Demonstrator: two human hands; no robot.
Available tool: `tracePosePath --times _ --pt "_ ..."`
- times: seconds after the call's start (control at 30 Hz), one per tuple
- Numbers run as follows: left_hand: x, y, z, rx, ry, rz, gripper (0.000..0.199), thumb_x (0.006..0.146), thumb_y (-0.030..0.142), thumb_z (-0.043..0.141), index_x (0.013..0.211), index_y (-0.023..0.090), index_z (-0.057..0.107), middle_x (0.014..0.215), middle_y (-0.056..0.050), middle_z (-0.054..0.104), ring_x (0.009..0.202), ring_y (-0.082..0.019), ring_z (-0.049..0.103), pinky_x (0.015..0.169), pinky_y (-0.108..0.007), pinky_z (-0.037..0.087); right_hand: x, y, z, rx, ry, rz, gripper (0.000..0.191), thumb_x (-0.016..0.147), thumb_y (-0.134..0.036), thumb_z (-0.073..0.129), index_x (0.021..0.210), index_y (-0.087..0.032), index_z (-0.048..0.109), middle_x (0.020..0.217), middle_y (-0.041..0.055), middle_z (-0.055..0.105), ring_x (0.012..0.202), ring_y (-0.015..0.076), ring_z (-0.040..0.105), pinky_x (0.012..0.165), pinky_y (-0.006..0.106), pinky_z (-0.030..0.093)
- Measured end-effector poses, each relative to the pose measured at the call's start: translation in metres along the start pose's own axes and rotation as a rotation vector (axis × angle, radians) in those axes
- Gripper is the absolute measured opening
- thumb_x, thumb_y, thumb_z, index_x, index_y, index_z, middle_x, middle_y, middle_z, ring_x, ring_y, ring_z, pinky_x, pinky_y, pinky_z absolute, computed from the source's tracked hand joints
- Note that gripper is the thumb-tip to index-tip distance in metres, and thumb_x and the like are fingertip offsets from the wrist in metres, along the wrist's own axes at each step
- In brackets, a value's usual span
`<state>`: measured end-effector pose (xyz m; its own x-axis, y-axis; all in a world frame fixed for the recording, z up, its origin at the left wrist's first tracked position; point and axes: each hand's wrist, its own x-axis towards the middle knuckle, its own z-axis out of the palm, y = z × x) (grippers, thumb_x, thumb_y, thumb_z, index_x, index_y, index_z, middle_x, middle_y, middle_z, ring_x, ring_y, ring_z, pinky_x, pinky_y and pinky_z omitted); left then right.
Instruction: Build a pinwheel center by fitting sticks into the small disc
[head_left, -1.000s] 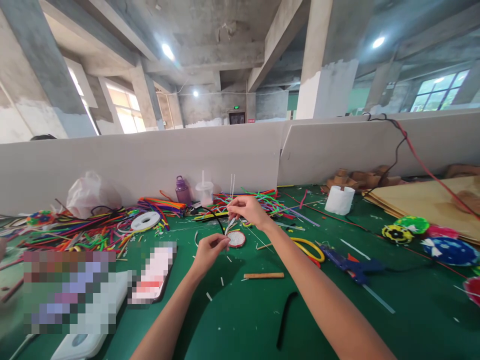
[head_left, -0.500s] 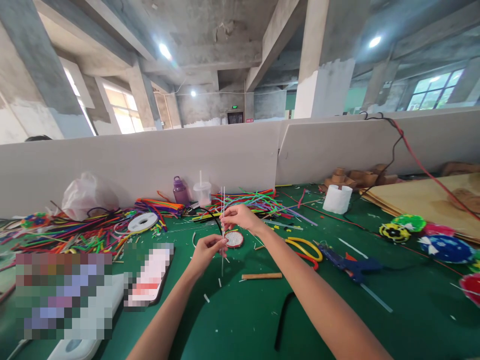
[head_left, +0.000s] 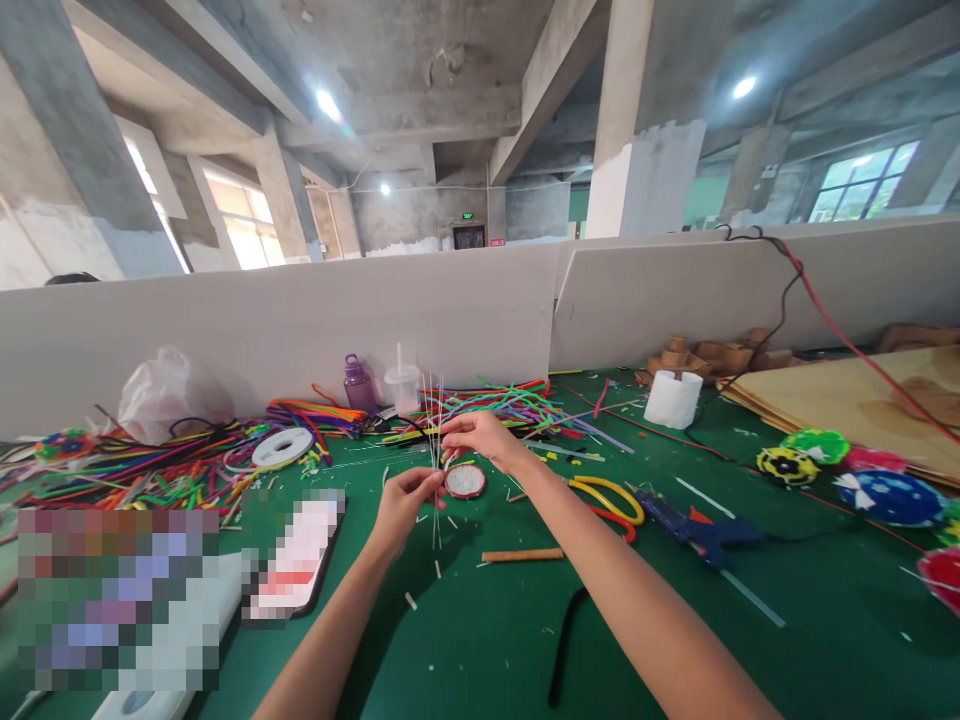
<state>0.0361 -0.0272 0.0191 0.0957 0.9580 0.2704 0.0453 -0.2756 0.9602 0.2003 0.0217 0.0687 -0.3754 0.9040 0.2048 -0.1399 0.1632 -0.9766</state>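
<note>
Upright in front of me stand several thin white wires (head_left: 436, 525), their upper ends slightly fanned out. My left hand (head_left: 405, 512) is closed, pinching them between thumb and index finger at about mid-length. Higher up, my right hand (head_left: 484, 438) has its thumb and fingertips pinched at the wires; how many it grips is too fine to tell. Just behind and between the hands lies a small round red-rimmed piece (head_left: 466, 482) with a whitish speckled middle. A brown stick (head_left: 523, 555) rests on the green table below my right forearm.
Colourful pipe cleaners (head_left: 495, 405) are heaped along the back, with a white spool (head_left: 283, 447) to their left. To the right lie yellow-handled scissors (head_left: 611, 495) and a blue glue gun (head_left: 694, 525). A phone (head_left: 300, 560) lies left of my forearm. A purple bottle (head_left: 360, 385) stands behind.
The wires have tilted and their tops have spread apart. My left hand has shifted slightly left with them, leaving the round red-rimmed piece more exposed. My right hand stays nearly in place.
</note>
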Motion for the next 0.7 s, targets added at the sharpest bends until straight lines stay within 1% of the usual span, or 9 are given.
tracePosePath --times 0.1,0.23,0.43,0.57,0.7 --pt "-0.001 0.001 0.0003 0.007 -0.023 0.011 0.028 0.071 0.041 0.069 0.073 0.013 0.068 0.062 -0.001 0.066 0.051 -0.012 0.059 0.055 -0.024 0.044 -0.0006 0.0007 0.0043 -0.024 -0.008 0.016 0.016 0.063 -0.014 0.074 0.078 -0.01 0.067 0.061 0.0014 0.066 0.053 0.012 0.064 0.054 0.022 0.048" --pt "-0.0014 0.0002 0.0012 0.016 -0.03 0.008 0.028 0.072 0.041 0.068 0.073 0.013 0.067 0.062 -0.001 0.066 0.051 -0.012 0.059 0.055 -0.023 0.044 0.0001 0.0033 0.0091 -0.025 -0.033 -0.001 0.02 0.062 -0.016 0.075 0.08 -0.009 0.068 0.059 0.0009 0.065 0.052 0.011 0.062 0.052 0.022 0.047" --pt "-0.0001 -0.0032 -0.0004 -0.003 -0.016 -0.011 0.03 0.072 0.043 0.067 0.073 0.013 0.067 0.063 -0.001 0.065 0.053 -0.012 0.059 0.058 -0.024 0.045 0.0018 0.0052 0.0079 -0.055 0.008 -0.015 0.017 0.067 -0.006 0.065 0.084 -0.009 0.07 0.056 -0.0002 0.064 0.049 0.0106 0.062 0.052 0.021 0.047" --pt "0.0006 -0.0043 -0.0013 -0.017 -0.014 -0.025 0.031 0.072 0.044 0.068 0.073 0.013 0.067 0.064 -0.001 0.065 0.053 -0.012 0.059 0.057 -0.024 0.045 0.0028 0.005 0.0084 -0.073 0.022 -0.011 0.02 0.068 -0.005 0.063 0.087 -0.009 0.07 0.056 -0.0002 0.064 0.047 0.011 0.061 0.051 0.023 0.047" --pt "0.0012 -0.0036 -0.0026 -0.018 0.018 -0.038 0.033 0.07 0.045 0.069 0.073 0.013 0.066 0.063 -0.001 0.065 0.051 -0.011 0.059 0.055 -0.023 0.045 0.0039 0.0011 0.0043 -0.075 0.077 -0.003 0.022 0.069 -0.004 0.061 0.088 -0.01 0.069 0.057 -0.0005 0.064 0.046 0.0104 0.06 0.052 0.023 0.047"
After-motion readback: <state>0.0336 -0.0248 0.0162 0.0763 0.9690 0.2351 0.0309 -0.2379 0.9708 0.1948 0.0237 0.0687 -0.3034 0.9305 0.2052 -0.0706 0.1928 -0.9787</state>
